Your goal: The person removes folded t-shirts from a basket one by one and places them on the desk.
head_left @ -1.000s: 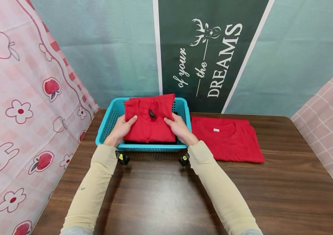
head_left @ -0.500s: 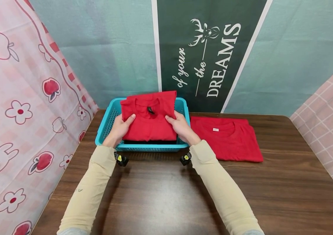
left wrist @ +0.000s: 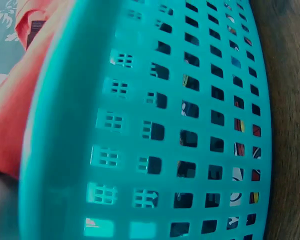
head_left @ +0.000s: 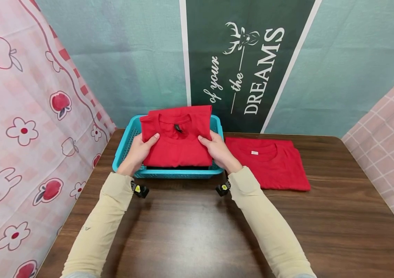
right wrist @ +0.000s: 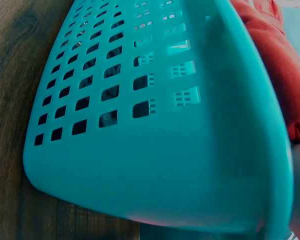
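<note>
A folded red T-shirt (head_left: 177, 150) with a black neck label lies over the turquoise basket (head_left: 172, 173), its collar toward the back. My left hand (head_left: 139, 150) grips the shirt's left edge, thumb on top and the other fingers hidden beneath. On the opposite edge my right hand (head_left: 218, 150) holds it the same way. Something dark shows below the shirt inside the basket. Both wrist views are filled mostly by the perforated basket wall (left wrist: 200, 120), with red cloth (right wrist: 280, 55) beyond the rim.
A second folded red T-shirt (head_left: 270, 164) with a white label lies on the brown wooden table (head_left: 197, 231), right of the basket. Behind stands a teal and dark green cloth backdrop (head_left: 148, 58). Patterned cloths (head_left: 23, 154) hang at both sides.
Both hands have spread slightly apart, pulling the shirt wider and flatter over the basket. Its back edge has shifted a little farther back. The second shirt has stayed put.
</note>
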